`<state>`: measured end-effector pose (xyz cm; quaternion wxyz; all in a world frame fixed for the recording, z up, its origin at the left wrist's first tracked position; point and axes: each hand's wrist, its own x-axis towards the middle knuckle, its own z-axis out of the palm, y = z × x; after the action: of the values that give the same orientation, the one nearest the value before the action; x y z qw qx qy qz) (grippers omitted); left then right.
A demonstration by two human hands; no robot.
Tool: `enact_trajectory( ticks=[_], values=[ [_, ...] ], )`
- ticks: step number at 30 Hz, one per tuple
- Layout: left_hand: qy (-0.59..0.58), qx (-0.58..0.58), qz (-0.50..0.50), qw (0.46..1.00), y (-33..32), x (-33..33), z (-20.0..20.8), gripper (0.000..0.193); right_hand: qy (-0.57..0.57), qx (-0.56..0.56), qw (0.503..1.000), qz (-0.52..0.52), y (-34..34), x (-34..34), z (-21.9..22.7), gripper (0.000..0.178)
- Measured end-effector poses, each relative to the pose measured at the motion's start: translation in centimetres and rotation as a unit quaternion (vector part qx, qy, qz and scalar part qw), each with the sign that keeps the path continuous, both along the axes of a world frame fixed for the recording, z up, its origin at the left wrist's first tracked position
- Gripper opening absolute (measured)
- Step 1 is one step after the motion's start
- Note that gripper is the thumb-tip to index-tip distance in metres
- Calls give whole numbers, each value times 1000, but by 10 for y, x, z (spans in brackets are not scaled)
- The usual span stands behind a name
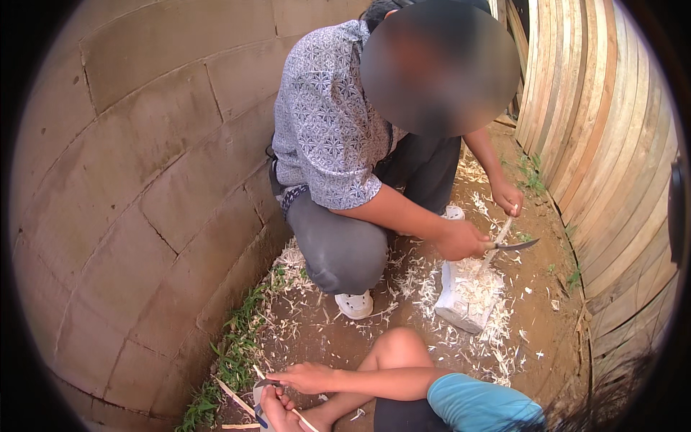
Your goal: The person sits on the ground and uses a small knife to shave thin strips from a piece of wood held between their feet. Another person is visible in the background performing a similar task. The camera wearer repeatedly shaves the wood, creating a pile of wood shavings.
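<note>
Thin pale wood sliver (241, 401) pinched by left hand (277, 410), steadied by right hand (311, 377); whittling underway; next stroke needs firm grip.

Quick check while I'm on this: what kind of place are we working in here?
Probably an outdoor yard corner used for hand woodworking. Bare dirt ground is strewn with pale wood shavings, a block wall stands on the left, wooden planks lean on the right, and grass grows along the wall's foot.
</note>
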<state>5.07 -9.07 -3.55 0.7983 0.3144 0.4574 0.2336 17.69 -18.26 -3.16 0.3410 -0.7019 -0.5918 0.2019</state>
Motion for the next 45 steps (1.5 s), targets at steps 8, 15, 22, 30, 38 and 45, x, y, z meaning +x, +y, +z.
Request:
enact_trajectory(
  ticks=[8,15,22,30,38,45],
  values=[
    [-6,-37,60,998,-5,-1,10,9,-99,-49,993,-30,9,-10,19,36],
    [-24,-14,47,999,-8,-2,18,19,-40,24,997,-69,17,-15,9,33],
    [-13,19,63,998,-9,-4,10,17,-23,22,999,0,18,-9,3,28],
    [13,84,36,996,-9,-1,8,15,-14,37,999,-3,20,7,12,21],
    [106,205,82,969,-23,8,-1,33,-31,75,996,-32,25,4,12,24],
    [131,234,72,961,-29,8,3,32,-35,79,994,-65,31,4,3,25]
  ],
)
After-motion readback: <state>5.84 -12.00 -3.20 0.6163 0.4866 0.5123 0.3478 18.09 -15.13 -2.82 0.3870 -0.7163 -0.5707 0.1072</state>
